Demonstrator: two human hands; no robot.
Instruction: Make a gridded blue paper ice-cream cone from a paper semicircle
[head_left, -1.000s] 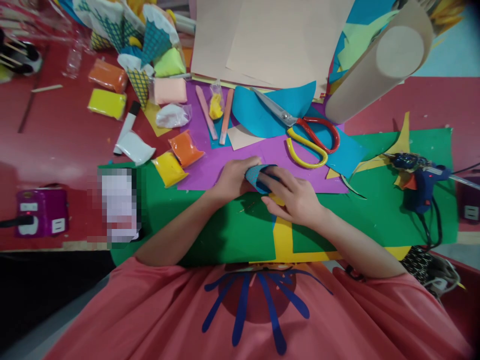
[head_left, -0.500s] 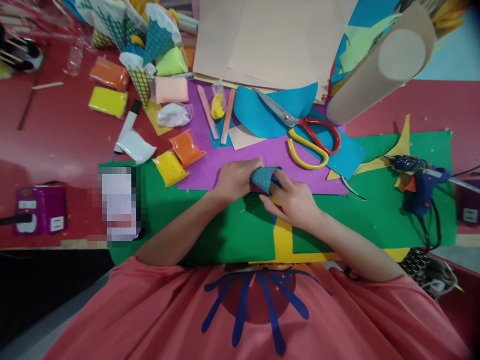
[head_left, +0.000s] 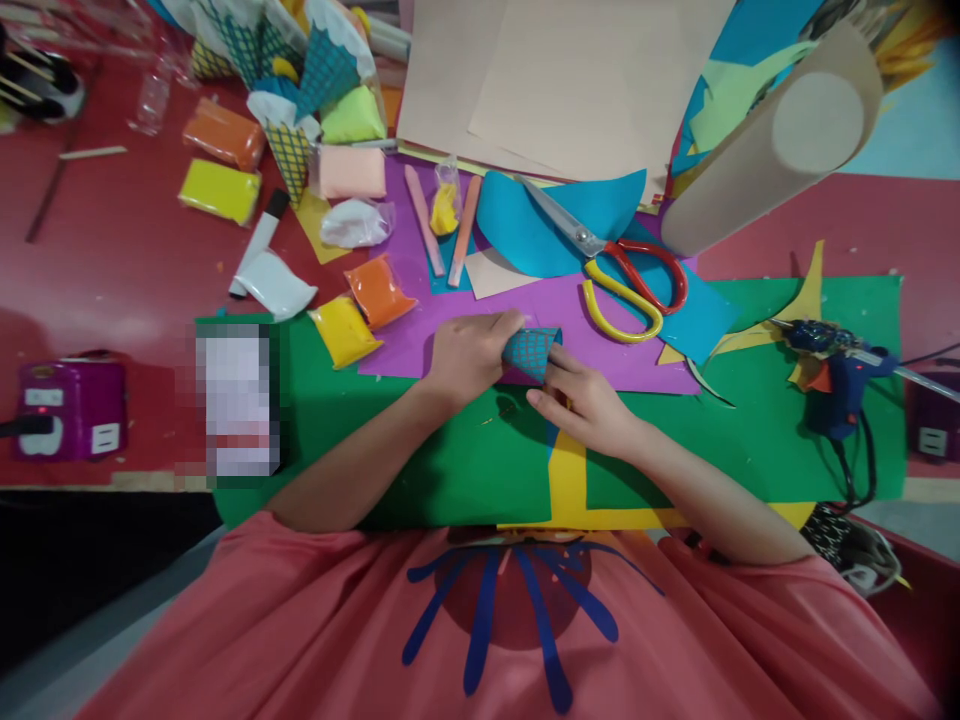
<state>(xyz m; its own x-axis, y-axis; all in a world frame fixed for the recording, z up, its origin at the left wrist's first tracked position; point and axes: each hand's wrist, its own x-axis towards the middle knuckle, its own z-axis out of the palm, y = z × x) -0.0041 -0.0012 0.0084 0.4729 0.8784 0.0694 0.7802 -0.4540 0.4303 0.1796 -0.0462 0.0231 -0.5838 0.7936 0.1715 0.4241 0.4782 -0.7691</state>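
A small blue paper cone (head_left: 531, 352) with a grid pattern lies sideways between my hands, its wide mouth facing right. My left hand (head_left: 469, 358) is closed around the pointed end, thumb and fingers pinching it. At the mouth, my right hand (head_left: 589, 400) has its curled fingers against the rim; those fingertips are partly hidden behind the cone. A bit of yellow shows beneath the right fingers, too covered to name. Under both hands lie purple paper (head_left: 405, 345) and a green sheet (head_left: 435, 460).
Red-and-yellow-handled scissors (head_left: 600, 245) rest on blue paper to the right. A blue glue gun (head_left: 847, 380) lies at the far right, near a cardboard tube (head_left: 750, 165). Clay packets (head_left: 381, 290), a marker (head_left: 260, 240) and finished cones (head_left: 289, 150) sit on the left.
My right fingers have drawn back from inside the cone to its rim. The cone has turned slightly, and my left hand keeps hold of its tip.
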